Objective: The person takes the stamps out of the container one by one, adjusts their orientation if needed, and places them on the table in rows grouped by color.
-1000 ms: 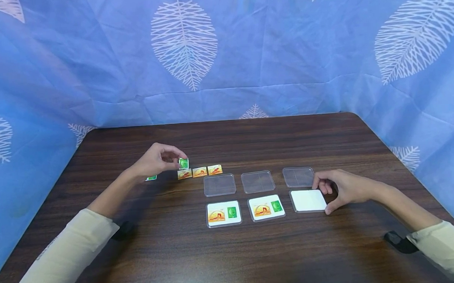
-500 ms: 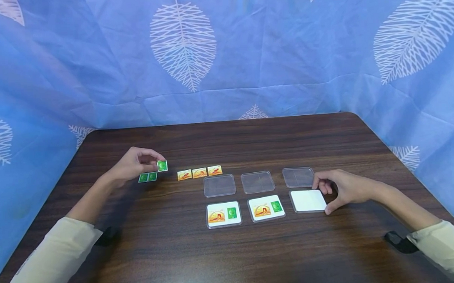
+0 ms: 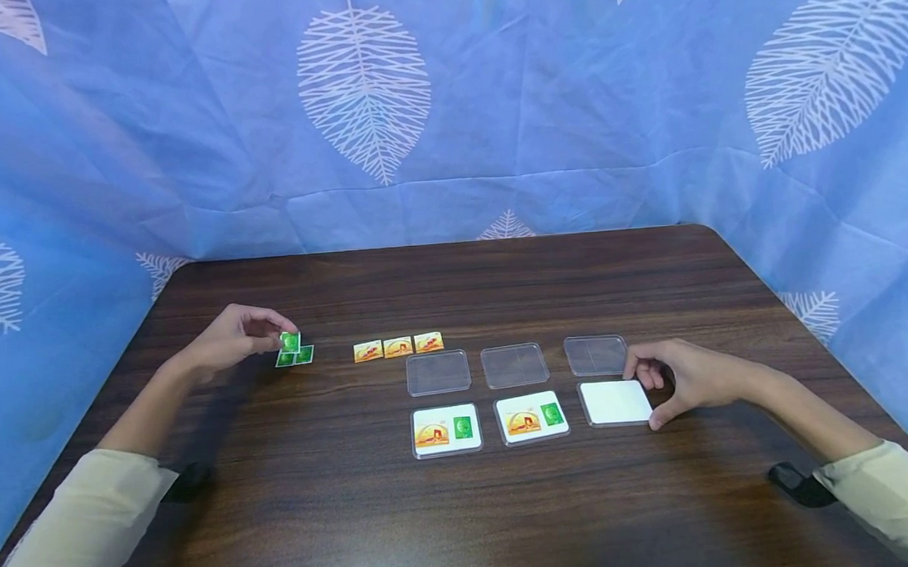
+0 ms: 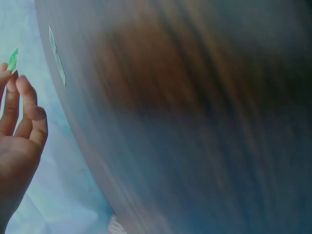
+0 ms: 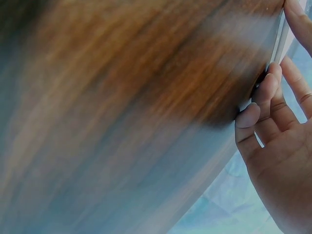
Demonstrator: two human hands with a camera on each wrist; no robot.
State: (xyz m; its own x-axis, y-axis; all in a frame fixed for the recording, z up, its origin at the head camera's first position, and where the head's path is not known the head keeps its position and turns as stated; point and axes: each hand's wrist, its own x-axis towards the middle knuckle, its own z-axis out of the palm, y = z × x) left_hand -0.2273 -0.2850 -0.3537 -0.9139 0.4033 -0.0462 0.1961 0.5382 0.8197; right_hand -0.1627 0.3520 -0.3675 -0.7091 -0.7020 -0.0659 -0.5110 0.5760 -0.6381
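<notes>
My left hand (image 3: 234, 334) pinches a small green stamp (image 3: 290, 343) between thumb and fingertips, with the other fingers bent. It hovers over two green stamps (image 3: 305, 355) lying side by side on the table at the left; the left wrist view shows the held stamp (image 4: 13, 59) edge-on. At the right, my right hand (image 3: 686, 377) grips a clear shallow case with a white card (image 3: 616, 403) in it, thumb at its near right corner and fingers at its far right corner. In the right wrist view only the case's thin edge (image 5: 278, 36) shows.
Three orange stamps (image 3: 398, 346) lie in a row left of centre. Two more cases (image 3: 446, 446) stand in the front row, each with an orange and a green stamp on white card. Several clear lids (image 3: 514, 366) lie behind the cases. A blue curtain (image 3: 569, 129) surrounds the dark table (image 3: 462, 517).
My left hand has moved left with the green stamp, from beside the orange stamps to above the two green ones. My right hand and its case have stayed put.
</notes>
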